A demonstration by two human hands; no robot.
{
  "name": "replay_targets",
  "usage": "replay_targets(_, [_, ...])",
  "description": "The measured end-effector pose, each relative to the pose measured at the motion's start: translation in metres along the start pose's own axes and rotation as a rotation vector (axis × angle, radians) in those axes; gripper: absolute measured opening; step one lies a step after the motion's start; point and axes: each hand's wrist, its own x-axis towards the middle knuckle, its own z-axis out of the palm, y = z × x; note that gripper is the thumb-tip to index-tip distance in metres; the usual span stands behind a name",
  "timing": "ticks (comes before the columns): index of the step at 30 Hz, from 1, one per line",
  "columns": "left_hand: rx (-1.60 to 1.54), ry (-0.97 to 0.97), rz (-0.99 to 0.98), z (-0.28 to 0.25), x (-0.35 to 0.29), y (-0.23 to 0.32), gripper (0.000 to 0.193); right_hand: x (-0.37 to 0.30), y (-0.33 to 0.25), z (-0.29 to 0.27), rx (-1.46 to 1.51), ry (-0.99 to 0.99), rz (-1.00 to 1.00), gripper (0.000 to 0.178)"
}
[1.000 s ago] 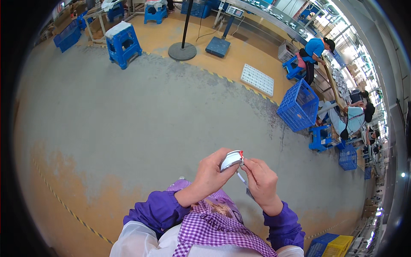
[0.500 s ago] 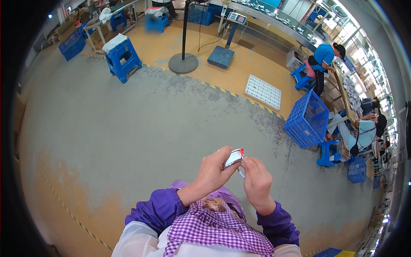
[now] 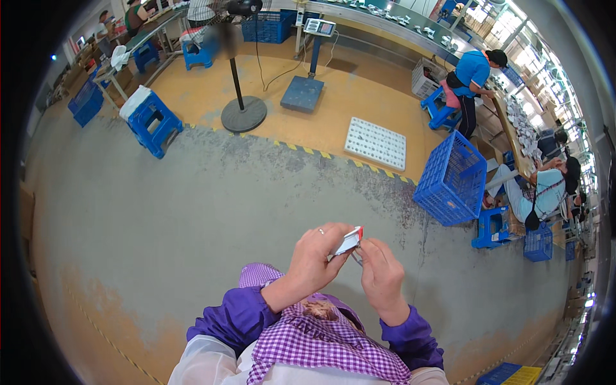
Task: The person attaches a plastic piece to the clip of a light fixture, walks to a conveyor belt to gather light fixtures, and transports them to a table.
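In front of my apron I hold a small white and silvery part with a red end (image 3: 348,242); its exact kind does not show. My left hand (image 3: 312,256) wraps round its body, fingers over the top and thumb beneath. At the red end, the fingertips of my right hand (image 3: 382,273) are pinched together. A thin pale strip or cord (image 3: 357,259) hangs between the two hands, below the part. What exactly the right fingertips grip is hidden behind them.
Ahead on the floor lies a white tray with rows of holes (image 3: 376,143), beside a large blue crate (image 3: 452,179). A blue platform scale (image 3: 302,94), a fan stand (image 3: 244,114) and a blue stool (image 3: 151,122) stand farther off. People work at benches (image 3: 507,131) on the right.
The surroundings have shifted left and slightly down in the picture, so more of the far left shows. Both hands keep their hold, and the part has tilted a little.
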Motion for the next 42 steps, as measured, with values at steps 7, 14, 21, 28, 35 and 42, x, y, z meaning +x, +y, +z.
replay_targets(7, [-0.043, -0.085, 0.116, -0.014, 0.114, -0.068, 0.039, 0.094, 0.052, 0.044, -0.020, 0.090, 0.091, 0.028])
replay_targets(14, [-0.180, -0.281, 0.105, -0.066, 0.265, -0.142, 0.040, 0.227, 0.103, 0.106, -0.145, 0.075, 0.052, 0.023])
replay_targets(21, [-0.338, -0.442, 0.011, -0.095, 0.392, -0.200, 0.036, 0.352, 0.148, 0.148, 0.055, 0.112, 0.362, 0.035])
replay_targets(28, [-0.431, -0.489, -0.191, -0.069, 0.503, -0.272, 0.032, 0.456, 0.245, 0.169, 0.195, -0.123, 0.469, 0.041])
replay_targets(35, [-0.552, -0.486, -0.383, 0.014, 0.644, -0.340, 0.029, 0.559, 0.411, 0.178, 0.458, -0.376, 0.704, 0.037])
replay_targets(42, [-0.624, -0.479, -0.514, 0.082, 0.826, -0.376, 0.035, 0.690, 0.551, 0.169, 0.580, -0.282, 0.744, 0.034])
